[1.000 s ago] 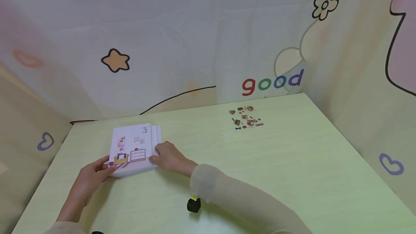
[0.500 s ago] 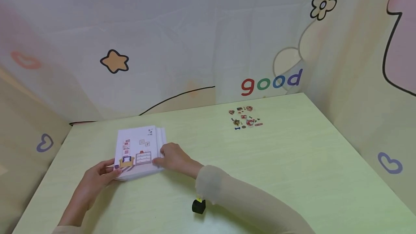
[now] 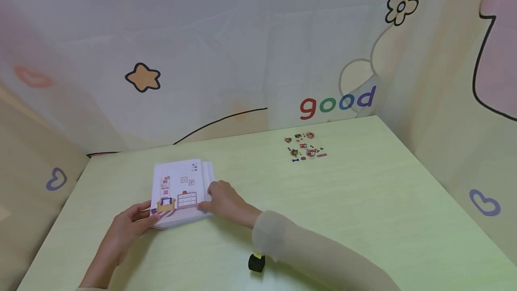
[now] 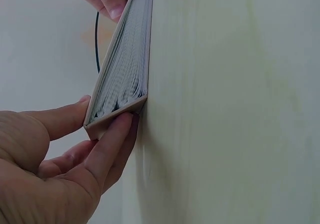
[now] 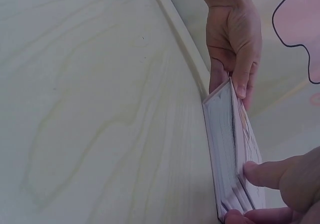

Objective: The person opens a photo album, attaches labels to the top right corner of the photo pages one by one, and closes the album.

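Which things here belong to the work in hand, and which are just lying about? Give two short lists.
In hand:
- sticker book, on the table
- left hand, pinching its near left corner
- right hand, fingers curled on its right edge

Lying about:
- small loose stickers, far right on the table, apart from both hands

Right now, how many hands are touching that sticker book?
2. The left hand holds the near-left corner of the sticker book, and the right hand grips its right edge.
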`<state>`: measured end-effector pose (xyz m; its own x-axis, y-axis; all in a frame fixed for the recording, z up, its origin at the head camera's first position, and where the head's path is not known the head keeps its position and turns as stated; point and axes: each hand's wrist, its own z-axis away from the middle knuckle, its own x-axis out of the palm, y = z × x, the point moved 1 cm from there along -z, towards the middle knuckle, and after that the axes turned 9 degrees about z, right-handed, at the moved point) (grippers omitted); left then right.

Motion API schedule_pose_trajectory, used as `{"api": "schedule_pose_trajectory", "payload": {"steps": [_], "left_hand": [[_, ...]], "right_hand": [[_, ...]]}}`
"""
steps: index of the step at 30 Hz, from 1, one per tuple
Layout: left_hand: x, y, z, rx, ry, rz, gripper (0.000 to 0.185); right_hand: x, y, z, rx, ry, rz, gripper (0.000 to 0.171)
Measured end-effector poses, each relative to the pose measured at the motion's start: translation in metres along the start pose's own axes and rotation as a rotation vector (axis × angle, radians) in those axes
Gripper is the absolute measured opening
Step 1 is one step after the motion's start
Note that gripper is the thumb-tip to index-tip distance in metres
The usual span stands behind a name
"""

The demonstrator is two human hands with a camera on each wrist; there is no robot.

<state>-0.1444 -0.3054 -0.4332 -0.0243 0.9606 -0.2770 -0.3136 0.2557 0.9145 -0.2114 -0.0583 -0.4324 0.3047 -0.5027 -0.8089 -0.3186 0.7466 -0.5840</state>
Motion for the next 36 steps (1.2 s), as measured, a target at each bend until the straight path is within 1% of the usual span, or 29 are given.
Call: {"api": "schedule_pose_trajectory", "payload": {"steps": [4,7,11,15,18,26,30,36], "left_hand": [[0.006,0.004,0.004,0.018,-0.004,-0.03,0.066],[0.01,0.006,0.006,0.021,-0.003,-0.071,0.065],[0.015,0.009,0.008,0.025,-0.008,-0.093,0.065],[0.022,0.011,0.008,0.029,-0.022,-0.098,0.067],[0.026,0.012,0.01,0.027,-0.027,-0.092,0.067],[0.034,0.012,0.02,0.013,-0.034,-0.108,0.066],[0.04,0.013,0.023,0.034,-0.049,-0.111,0.062],[0.053,0.015,0.028,0.049,-0.066,-0.131,0.06]], "right_hand": [[-0.003,0.004,0.005,0.009,0.001,0.013,0.031],[-0.004,0.007,0.009,0.011,-0.001,0.007,0.03],[-0.006,0.013,0.014,0.008,-0.007,-0.016,0.029],[-0.01,0.019,0.019,0.011,-0.016,-0.017,0.028],[-0.013,0.023,0.021,0.024,-0.023,0.005,0.03],[-0.019,0.025,0.028,0.046,-0.066,0.052,0.032],[-0.024,0.027,0.032,0.045,-0.079,0.052,0.033],[-0.031,0.034,0.046,0.036,-0.092,0.039,0.033]]}}
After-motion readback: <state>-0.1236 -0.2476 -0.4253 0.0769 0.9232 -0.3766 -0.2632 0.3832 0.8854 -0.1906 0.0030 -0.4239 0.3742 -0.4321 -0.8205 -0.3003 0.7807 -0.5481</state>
